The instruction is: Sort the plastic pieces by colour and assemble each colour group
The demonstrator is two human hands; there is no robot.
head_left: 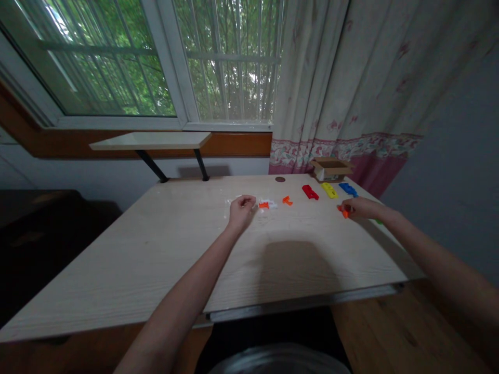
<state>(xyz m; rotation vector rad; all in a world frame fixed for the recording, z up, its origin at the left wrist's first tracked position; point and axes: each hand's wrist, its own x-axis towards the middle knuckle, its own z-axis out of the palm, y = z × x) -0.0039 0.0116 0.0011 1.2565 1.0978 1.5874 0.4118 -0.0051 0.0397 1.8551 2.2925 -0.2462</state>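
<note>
My left hand is closed, with fingers curled together just above the tabletop; whatever lies between its fingertips is too small to make out. Right beside its fingertips are small white pieces and an orange piece. Another orange plastic piece, angular in shape, lies a little farther right. At the table's right side, my right hand pinches a small orange plastic piece. Behind that hand are a blue plastic piece, a yellow one and a red one.
A bit of green shows below my right wrist. An open cardboard box stands at the back right corner of the wooden table. A raised shelf on black legs is at the back left, below the window.
</note>
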